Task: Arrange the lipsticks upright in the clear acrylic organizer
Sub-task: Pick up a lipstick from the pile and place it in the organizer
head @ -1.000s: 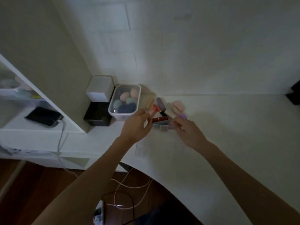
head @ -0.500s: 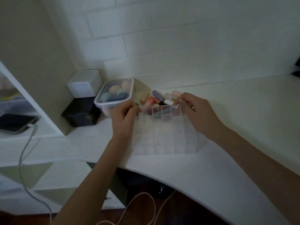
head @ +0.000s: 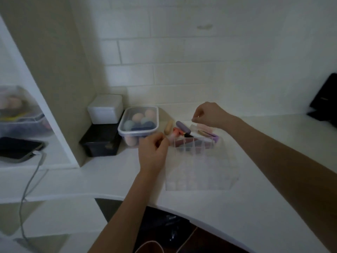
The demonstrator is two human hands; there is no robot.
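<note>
Your left hand curls at the organizer's nine o'clock edge; your right hand pinches above the lipsticks at twelve; what either holds, you cannot tell

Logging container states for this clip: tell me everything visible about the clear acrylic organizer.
The clear acrylic organizer is a transparent box split by thin walls into a grid of small cells. It sits flat on the white counter. Its near cells look empty; behind its far row, lipsticks lie in a heap. The left hand is at its far left corner; contact is unclear. The right hand hovers above the heap.
</note>
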